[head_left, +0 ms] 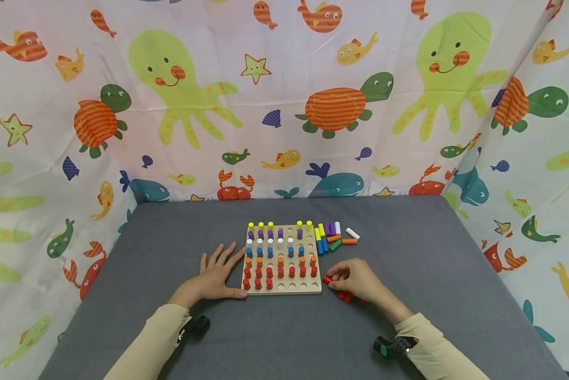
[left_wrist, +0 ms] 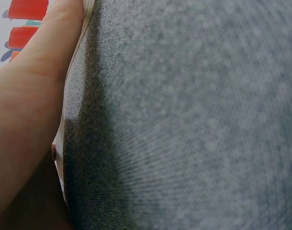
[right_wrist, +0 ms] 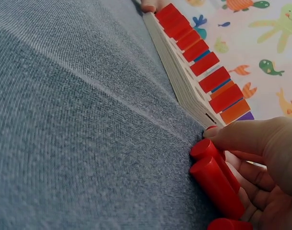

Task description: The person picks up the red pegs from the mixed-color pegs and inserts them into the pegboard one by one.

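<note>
A wooden pegboard (head_left: 280,287) holds rows of upright pegs in red, orange, blue, white, purple and yellow, with some bare holes among them. My left hand (head_left: 215,275) lies with spread fingers along the board's left side, its thumb at the front left corner. To the right of the board, my right hand (head_left: 357,279) pinches a red peg (head_left: 328,279) between thumb and fingers. Loose red pegs (right_wrist: 215,184) lie on the cloth under and beside that hand, in the right wrist view. The left wrist view shows part of the left hand (left_wrist: 38,86) against the board's edge.
Past the board's right side lies a group of loose pegs: blue (head_left: 322,245), green (head_left: 335,245), orange (head_left: 349,241), white (head_left: 353,233), purple and yellow. Grey cloth (head_left: 265,338) covers the table. A sea-animal curtain (head_left: 265,137) hangs behind and at both sides.
</note>
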Tool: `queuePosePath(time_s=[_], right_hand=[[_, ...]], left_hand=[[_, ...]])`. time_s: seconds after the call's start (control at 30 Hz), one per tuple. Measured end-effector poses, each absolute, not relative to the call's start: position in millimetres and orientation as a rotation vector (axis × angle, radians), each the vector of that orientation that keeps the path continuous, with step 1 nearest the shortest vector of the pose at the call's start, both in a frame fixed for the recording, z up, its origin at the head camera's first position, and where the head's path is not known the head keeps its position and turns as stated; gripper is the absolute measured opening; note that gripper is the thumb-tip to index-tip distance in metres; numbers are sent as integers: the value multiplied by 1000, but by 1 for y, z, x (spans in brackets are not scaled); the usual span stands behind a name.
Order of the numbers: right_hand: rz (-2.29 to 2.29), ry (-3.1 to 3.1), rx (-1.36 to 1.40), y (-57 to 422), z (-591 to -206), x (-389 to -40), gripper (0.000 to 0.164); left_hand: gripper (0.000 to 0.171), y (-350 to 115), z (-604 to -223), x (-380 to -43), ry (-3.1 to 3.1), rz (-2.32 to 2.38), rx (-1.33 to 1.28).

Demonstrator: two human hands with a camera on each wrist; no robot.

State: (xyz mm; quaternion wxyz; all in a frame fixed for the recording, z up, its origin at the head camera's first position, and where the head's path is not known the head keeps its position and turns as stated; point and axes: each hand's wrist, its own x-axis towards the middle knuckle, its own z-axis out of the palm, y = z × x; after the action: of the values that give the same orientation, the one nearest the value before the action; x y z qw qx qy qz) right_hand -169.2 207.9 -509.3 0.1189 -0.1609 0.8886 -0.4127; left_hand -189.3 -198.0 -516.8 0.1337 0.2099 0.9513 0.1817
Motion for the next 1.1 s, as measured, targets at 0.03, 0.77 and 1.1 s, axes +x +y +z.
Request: queuePosePath(time_s=[0.03, 0.77, 1.1], right_hand=[[-1208, 2598, -477, 208, -509, -169, 18], [-1303, 2647, -533, 198, -503, -167, 17], [-1386, 2633, -538, 187, -495, -165, 21]], left_hand=[[118, -198, -517, -190, 2758, 522, 609], [119, -204, -537, -196, 2778, 540, 614], [116, -198, -517, -188, 2775, 515, 623]])
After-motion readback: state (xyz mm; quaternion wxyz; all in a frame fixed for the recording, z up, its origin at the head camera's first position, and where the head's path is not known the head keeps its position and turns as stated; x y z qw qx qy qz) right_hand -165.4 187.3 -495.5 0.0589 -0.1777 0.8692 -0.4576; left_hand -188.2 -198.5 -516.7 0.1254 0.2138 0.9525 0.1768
